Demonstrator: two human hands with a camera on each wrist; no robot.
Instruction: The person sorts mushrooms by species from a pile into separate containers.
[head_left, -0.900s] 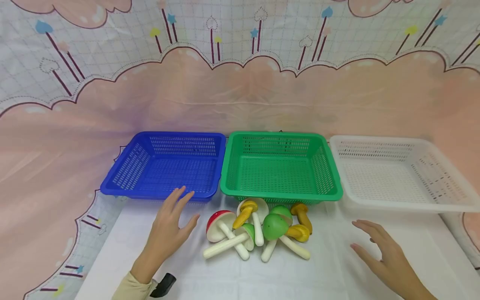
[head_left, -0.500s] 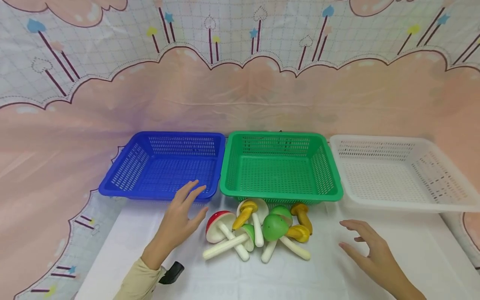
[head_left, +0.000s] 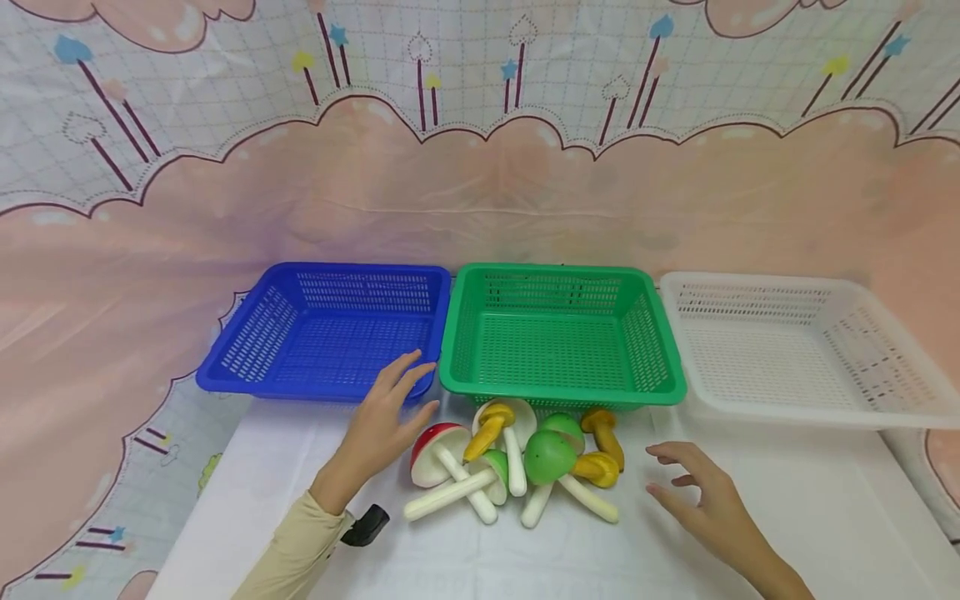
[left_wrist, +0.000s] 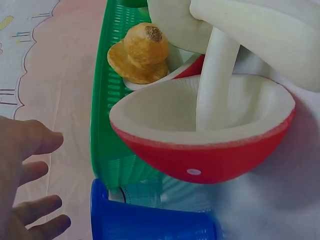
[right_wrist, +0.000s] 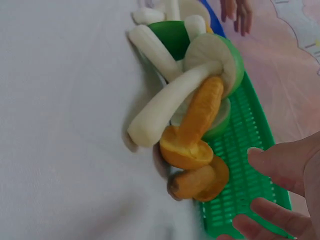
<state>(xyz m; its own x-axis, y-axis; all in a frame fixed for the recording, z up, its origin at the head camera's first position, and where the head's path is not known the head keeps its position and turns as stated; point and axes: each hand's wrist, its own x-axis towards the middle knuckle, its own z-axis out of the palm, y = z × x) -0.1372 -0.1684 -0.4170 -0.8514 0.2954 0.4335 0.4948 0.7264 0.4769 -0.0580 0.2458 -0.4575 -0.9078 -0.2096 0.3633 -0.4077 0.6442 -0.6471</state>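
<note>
Looks unstarted: see red-, green- and ochre-capped toy mushrooms [head_left: 517, 471] heaped ungripped in front of rectangular green plastic basket [head_left: 558, 392], between loosely spread left hand [head_left: 378, 425] and right hand [head_left: 701, 493].

Clad at left in a softly creased, light beige sleeve [head_left: 288, 550], ending in a cuff [head_left: 325, 508] close to the hand, with a small, black, blocky fitting [head_left: 366, 527] projecting on the inner side. Bare beyond the cuff at the left hand [head_left: 378, 425], with slender fingers [head_left: 397, 367] and rounded fingertips [left_wrist: 53, 140]. Bare also at the right hand [head_left: 701, 492] and along the visible right forearm [head_left: 767, 571], with a thumbnail [right_wrist: 254, 150] distinct in the right wrist view.
</note>
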